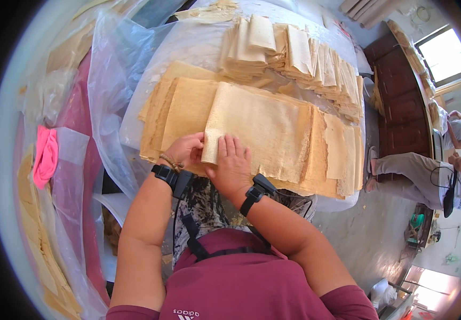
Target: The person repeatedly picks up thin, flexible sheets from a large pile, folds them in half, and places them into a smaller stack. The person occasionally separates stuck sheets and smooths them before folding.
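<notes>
A pile of thin tan sheets (pixel 188 101), resembling bean-curd skin, lies in front of me. Its top sheet (pixel 265 128) is folded over at its left side. My left hand (pixel 189 151) is closed on the lower left corner of that fold, thumb and fingers together at the edge. Flat on the same sheet, just to the right of the fold, rests my right hand (pixel 232 162) with its fingers stretched out. Its palm lies near the pile's front edge. The left fingertips are partly hidden behind the fold.
Several rows of folded tan sheets (pixel 300 50) stand behind the pile on a plastic-covered table (pixel 145 106). Clear plastic sheeting (pixel 108 69) and a pink cloth (pixel 46 156) are at the left. A person (pixel 412 168) stands at the right near a dark red cabinet (pixel 401 101).
</notes>
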Motion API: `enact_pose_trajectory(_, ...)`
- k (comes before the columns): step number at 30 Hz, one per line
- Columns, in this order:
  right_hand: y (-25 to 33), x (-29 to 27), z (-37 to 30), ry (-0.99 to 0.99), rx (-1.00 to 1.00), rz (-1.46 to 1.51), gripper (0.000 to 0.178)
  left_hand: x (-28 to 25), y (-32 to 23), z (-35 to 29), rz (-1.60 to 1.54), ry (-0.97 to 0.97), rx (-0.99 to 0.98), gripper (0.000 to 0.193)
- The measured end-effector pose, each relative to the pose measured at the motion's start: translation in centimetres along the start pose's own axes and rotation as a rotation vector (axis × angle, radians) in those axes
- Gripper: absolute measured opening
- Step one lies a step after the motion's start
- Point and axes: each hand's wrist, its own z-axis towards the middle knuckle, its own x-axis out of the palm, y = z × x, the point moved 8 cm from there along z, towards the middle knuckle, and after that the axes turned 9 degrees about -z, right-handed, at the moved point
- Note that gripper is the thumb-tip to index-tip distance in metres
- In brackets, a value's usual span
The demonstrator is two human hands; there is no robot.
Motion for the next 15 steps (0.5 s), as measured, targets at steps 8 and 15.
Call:
enact_pose_trajectory(8, -3.2, -1.7, 2.7, -0.069, 0.107, 0.220, 0.035, 4.0, -4.1, -0.9, 1.580, -0.331, 0.796, 0.039)
enact_pose_trajectory(15, -11.6, -0.6, 4.2, 0.042, 0.480, 0.988, 0.030, 5.9, -4.0, -1.1, 1.673, -0.379, 0.799, 0.044)
